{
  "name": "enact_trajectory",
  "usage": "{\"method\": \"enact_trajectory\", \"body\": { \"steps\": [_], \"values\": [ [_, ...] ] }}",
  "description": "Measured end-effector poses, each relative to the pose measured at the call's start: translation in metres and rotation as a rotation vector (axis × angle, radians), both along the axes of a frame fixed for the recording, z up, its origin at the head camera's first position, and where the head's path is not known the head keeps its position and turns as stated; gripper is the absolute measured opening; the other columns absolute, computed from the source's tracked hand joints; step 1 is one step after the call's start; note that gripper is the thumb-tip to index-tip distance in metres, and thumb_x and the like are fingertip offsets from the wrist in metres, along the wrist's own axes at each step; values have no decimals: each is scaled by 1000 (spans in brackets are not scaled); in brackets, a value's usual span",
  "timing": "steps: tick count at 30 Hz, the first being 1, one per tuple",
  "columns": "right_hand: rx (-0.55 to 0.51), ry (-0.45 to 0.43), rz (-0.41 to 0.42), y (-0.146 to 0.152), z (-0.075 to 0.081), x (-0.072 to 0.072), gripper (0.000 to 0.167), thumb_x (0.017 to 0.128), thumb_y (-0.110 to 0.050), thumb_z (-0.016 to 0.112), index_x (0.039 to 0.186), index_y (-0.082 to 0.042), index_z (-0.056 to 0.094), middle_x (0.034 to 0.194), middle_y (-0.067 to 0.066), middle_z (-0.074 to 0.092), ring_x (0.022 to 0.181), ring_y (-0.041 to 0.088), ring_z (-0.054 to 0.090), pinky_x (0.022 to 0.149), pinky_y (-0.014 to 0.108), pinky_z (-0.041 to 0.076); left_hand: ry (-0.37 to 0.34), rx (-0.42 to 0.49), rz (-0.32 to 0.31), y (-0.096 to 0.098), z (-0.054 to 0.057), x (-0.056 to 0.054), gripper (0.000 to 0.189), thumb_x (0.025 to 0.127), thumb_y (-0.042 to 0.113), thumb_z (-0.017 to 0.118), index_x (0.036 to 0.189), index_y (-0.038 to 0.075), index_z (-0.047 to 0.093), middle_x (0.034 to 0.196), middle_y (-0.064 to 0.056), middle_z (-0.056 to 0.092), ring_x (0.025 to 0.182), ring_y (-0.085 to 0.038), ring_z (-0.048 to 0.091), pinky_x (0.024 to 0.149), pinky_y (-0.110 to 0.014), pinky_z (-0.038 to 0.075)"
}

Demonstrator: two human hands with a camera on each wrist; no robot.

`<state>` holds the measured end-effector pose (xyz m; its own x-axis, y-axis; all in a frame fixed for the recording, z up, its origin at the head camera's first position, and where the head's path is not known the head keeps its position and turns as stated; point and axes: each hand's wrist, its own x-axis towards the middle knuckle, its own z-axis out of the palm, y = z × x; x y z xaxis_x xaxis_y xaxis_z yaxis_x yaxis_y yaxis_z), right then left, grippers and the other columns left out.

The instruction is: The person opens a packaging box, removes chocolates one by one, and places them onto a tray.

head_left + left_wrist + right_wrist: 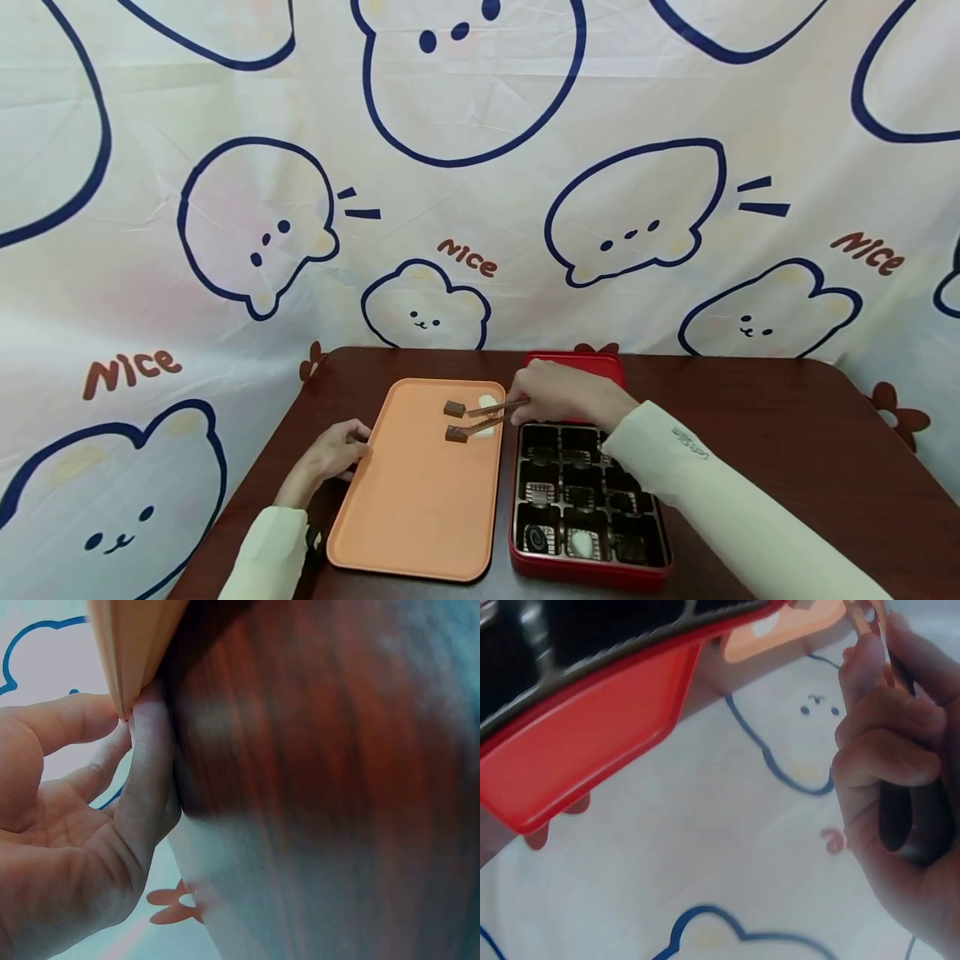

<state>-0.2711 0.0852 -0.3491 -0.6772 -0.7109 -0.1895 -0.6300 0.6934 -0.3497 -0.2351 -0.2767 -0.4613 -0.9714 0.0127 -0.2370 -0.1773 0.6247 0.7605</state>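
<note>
one right hand around tongs

Pale sleeves, small dark lettering

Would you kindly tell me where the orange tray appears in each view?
Head: orange tray, low, just left of centre.
Left wrist: its edge, top left, pinched by the left hand.
Right wrist: one corner, top, right of centre.
Shared landmark: blue-outlined backdrop.

Pale glare hazes the tabletop in the left wrist view.
</note>
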Motion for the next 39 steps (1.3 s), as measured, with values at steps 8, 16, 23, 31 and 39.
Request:
{"method": "enact_trajectory", "body": {
  "steps": [8, 16, 23, 31, 39],
  "values": [
    [11, -6, -32, 41, 8, 17, 13, 91, -28, 73, 102, -24, 79, 63, -13, 61, 54, 6, 55, 57, 25, 45, 0, -10, 4, -2, -1, 0, 17, 95, 6, 58, 110, -1, 60, 94, -13, 67, 79, -21, 67, 65, -42, 59],
    [16, -37, -55, 75, 12, 31, 31, 91, -26, 73, 120, -15, 74, 90, -7, 75, 57, 1, 62, 71, 26, 52, 0, -26, 8, -1, -1, 1, 17, 95, 6, 59, 110, -1, 59, 94, -13, 68, 78, -21, 67, 65, -42, 59],
    [-4, -117, -89, 104, 17, 45, 32, 90, -26, 74, 120, -16, 74, 96, -5, 76, 64, 3, 65, 68, 25, 53, 3, -29, 3, 0, 0, 0, 16, 95, 6, 58, 110, -2, 59, 93, -12, 68, 77, -20, 66, 64, -41, 59],
    [22, -186, -136, 119, 26, 56, 26, 87, -25, 76, 113, -20, 77, 78, -15, 70, 56, 8, 64, 72, 28, 54, 3, -34, 5, 1, 0, -1, 17, 96, 6, 58, 111, -2, 59, 94, -13, 68, 79, -20, 67, 65, -42, 59],
    [46, -202, -159, 121, 24, 65, 29, 83, -22, 80, 110, -14, 77, 82, -11, 71, 51, 11, 60, 74, 30, 57, -4, -43, 11, 1, 1, 0, 17, 96, 7, 59, 111, -1, 59, 94, -12, 68, 78, -20, 66, 64, -40, 58]
  ]
}}
